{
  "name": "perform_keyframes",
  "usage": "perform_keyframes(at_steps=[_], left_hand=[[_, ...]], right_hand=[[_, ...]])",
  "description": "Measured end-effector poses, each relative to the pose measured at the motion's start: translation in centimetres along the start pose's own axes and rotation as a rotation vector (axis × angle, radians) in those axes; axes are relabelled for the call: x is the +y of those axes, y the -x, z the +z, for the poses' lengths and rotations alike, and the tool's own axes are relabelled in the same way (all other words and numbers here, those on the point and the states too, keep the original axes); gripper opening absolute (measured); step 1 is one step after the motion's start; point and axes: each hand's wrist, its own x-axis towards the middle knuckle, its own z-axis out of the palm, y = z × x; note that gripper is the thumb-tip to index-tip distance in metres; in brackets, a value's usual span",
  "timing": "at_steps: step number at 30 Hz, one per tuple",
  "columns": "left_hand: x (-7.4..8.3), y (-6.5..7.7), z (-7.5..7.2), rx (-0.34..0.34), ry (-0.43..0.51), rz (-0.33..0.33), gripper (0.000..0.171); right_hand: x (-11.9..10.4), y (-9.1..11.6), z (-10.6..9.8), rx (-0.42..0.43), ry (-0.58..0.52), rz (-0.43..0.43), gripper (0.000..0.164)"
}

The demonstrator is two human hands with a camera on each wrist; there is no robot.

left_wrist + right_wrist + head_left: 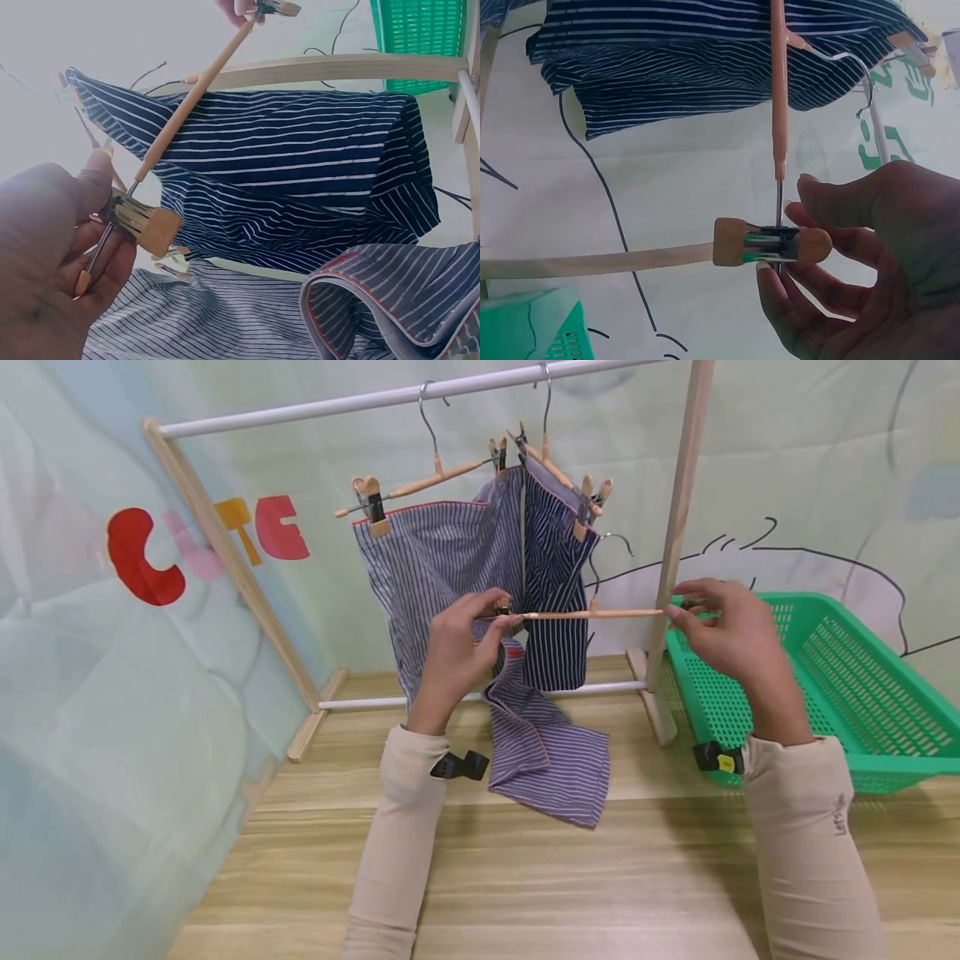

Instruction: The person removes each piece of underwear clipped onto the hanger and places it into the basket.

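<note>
A wooden clip hanger (592, 612) is held level above the table, its metal hook pointing up. My left hand (463, 639) grips its left end around a clip (155, 229). At the other end, my right hand (731, 622) holds the rod by the right clip (769, 244) with thumb and fingers. No cloth shows in either clip in the wrist views. Below the hanger, a folded grey-purple striped garment (558, 768) with red trim lies on the table, its upper part raised near my left hand.
Behind, a rack with a white rail (300, 414) bears a light striped garment (442, 547) and a navy striped one (555, 652), both on clip hangers. A green plastic basket (892, 764) stands at the right on the wood-grain table (570, 893).
</note>
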Motion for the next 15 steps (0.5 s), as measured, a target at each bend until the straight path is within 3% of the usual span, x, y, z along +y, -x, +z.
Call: perform_keyframes(at_steps=[15], left_hand=[[2.1, -0.2, 0.1, 0.027, -0.052, 0.005, 0.028]], right_hand=[[-0.4, 0.2, 0.3, 0.105, -0.014, 0.004, 0.042]])
